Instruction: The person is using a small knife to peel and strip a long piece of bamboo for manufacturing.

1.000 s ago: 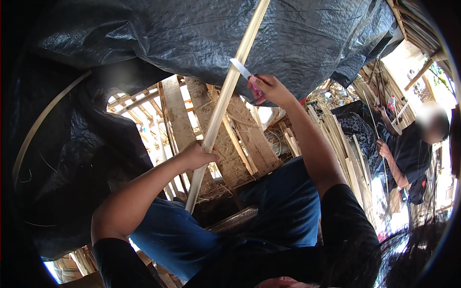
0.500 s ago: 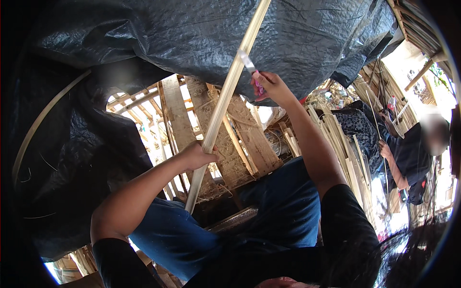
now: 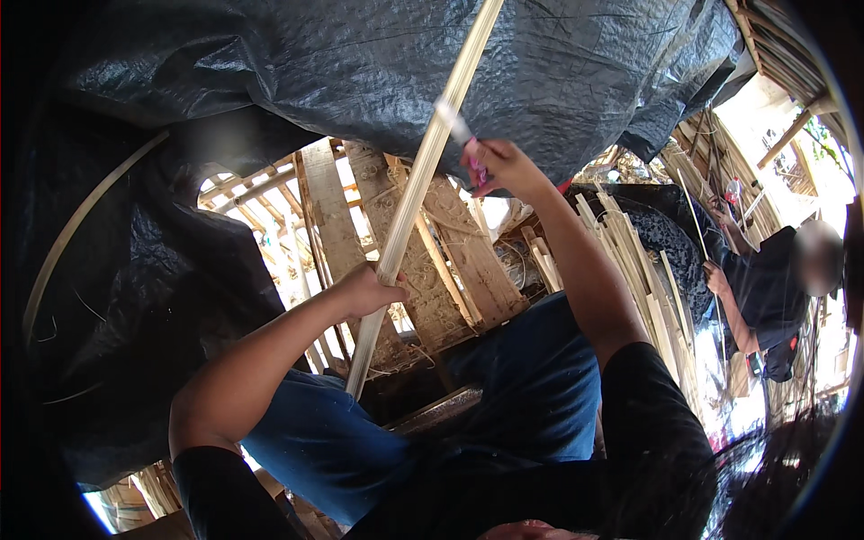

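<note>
A long, slim bundle of pale bamboo strips (image 3: 414, 193) slants from my lap up past the top edge of the picture. My left hand (image 3: 369, 290) is closed around its lower part. Higher up, my right hand (image 3: 500, 168) grips a pair of pink-handled scissors (image 3: 476, 160). Their silvery blades are smeared by motion and lie across the bundle, seemingly touching it; exact contact is hard to make out. My fingers partly cover the handles.
Wooden planks (image 3: 450, 261) with shavings lie beyond my knees. A dark plastic tarp (image 3: 342, 72) hangs ahead and to the left, with a curved strip (image 3: 81, 211) against it. Split bamboo pieces (image 3: 643, 279) are stacked at right, near another person (image 3: 765, 283) holding a thin strip.
The scissors and my right hand have shifted slightly left and down along the bundle. My left hand keeps its hold. The other person has moved a little.
</note>
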A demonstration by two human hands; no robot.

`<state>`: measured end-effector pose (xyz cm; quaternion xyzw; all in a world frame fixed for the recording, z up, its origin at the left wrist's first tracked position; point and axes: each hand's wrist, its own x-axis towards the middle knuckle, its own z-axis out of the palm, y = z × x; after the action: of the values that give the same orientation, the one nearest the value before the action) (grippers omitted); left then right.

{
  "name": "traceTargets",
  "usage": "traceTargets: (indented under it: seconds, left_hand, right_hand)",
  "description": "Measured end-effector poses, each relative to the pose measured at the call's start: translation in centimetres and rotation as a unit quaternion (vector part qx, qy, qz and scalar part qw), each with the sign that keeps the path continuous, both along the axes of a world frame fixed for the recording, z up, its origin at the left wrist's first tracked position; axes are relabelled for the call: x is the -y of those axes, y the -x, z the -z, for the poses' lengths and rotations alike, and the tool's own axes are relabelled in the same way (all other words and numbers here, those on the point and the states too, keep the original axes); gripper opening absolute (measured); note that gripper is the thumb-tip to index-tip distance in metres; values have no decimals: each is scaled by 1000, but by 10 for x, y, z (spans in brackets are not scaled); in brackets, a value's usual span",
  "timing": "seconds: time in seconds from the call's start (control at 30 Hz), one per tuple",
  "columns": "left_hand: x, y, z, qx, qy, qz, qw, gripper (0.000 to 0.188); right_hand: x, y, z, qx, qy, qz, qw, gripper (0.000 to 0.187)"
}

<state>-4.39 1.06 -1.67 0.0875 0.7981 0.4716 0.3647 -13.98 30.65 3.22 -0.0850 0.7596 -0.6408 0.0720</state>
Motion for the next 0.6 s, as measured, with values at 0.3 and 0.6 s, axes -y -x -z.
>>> traceTargets:
  seconds: [0.3, 0.6]
  left_hand:
    - [1, 0, -4, 4, 22, 5, 1000, 39]
    - [3, 2, 2, 8, 19, 12, 1000, 39]
  right_hand:
    - [3, -8, 1, 21, -61, -56, 996, 47]
    - [2, -9, 21, 1, -160, -130, 979, 46]
